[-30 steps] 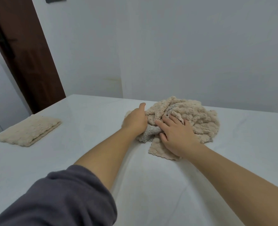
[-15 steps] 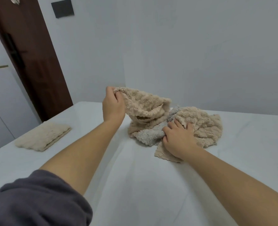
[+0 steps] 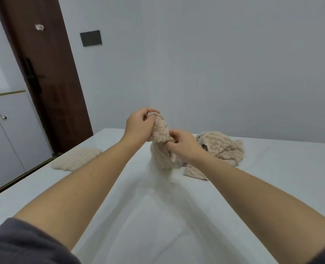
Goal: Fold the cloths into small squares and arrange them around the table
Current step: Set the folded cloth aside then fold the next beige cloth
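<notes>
1. The counter (image 3: pixel 281 178) carries everything: cloths at its far end and one near its left edge.
2. The pile (image 3: pixel 220 147) of beige cloths sits crumpled at the far right. A second ago we had both hands on it; now neither hand touches it.
3. The folded cloth (image 3: pixel 76 159) lies flat near the left edge, well apart from the pile, where it lay before. We judge it the one square already done and placed.
4. The cloth (image 3: pixel 159 157) we want has come up out of the pile. Half a second ago only its top was raised; now it hangs bunched from our hands, just left of the pile. We cannot tell whether its lower end touches the counter.
5. Our left hand (image 3: pixel 138 126) is clamped on the top of the cloth, fingers curled round it, higher than before.
6. Our right hand (image 3: pixel 184 147) has left the pile and pinches the cloth's edge just below the left hand, so the two hands are close together.
7. We judge the cloth separated; finding its corners and spreading it flat comes next, and most of the pile is still unfolded.
</notes>
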Motion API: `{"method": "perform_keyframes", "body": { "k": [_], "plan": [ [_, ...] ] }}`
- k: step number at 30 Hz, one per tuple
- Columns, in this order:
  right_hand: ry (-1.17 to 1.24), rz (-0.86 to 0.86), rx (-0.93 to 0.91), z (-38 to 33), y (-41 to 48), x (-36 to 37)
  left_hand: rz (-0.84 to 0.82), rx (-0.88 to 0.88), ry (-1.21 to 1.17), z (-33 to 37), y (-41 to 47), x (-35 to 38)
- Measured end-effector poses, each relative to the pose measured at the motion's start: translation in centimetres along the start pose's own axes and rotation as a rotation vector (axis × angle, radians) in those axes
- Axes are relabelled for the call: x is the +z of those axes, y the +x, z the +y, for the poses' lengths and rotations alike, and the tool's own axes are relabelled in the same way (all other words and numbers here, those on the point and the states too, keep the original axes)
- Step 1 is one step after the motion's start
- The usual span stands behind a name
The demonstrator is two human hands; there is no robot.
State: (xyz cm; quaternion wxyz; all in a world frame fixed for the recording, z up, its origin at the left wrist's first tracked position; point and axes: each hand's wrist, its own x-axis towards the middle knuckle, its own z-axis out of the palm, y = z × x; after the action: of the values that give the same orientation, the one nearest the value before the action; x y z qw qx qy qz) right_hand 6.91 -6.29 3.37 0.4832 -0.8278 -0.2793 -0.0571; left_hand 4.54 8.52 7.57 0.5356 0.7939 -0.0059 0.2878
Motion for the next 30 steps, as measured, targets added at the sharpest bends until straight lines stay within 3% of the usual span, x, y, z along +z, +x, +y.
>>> {"method": "perform_keyframes", "body": {
  "k": [4, 9, 14, 19, 23, 30],
  "plan": [
    [0.078, 0.041, 0.076, -1.9, -1.5, -1.8, -0.155, -0.060, -0.157, 2.4, -2.1, -1.8],
    [0.053, 0.021, 0.050, -5.0, -4.0, -3.5, -0.182, 0.057, 0.053, 3.4, -4.4, -3.2],
    [0.105, 0.063, -0.009, -7.1, -5.6, -4.3, -0.189, 0.027, 0.078, 5.2, -5.7, -3.5],
    [0.091, 0.172, 0.050, -7.8, -6.1, -5.5, -0.303, 0.009, 0.483, 5.9, -6.5, -3.8],
    [0.144, 0.204, 0.131, -8.1, -6.9, -7.4, -0.376, -0.047, 0.644, 5.6, -6.7, -4.9],
    [0.240, 0.230, 0.287, -6.5, -9.5, -10.6, -0.338, -0.191, 0.509, 3.9, -8.2, -7.4]
  ]
}}
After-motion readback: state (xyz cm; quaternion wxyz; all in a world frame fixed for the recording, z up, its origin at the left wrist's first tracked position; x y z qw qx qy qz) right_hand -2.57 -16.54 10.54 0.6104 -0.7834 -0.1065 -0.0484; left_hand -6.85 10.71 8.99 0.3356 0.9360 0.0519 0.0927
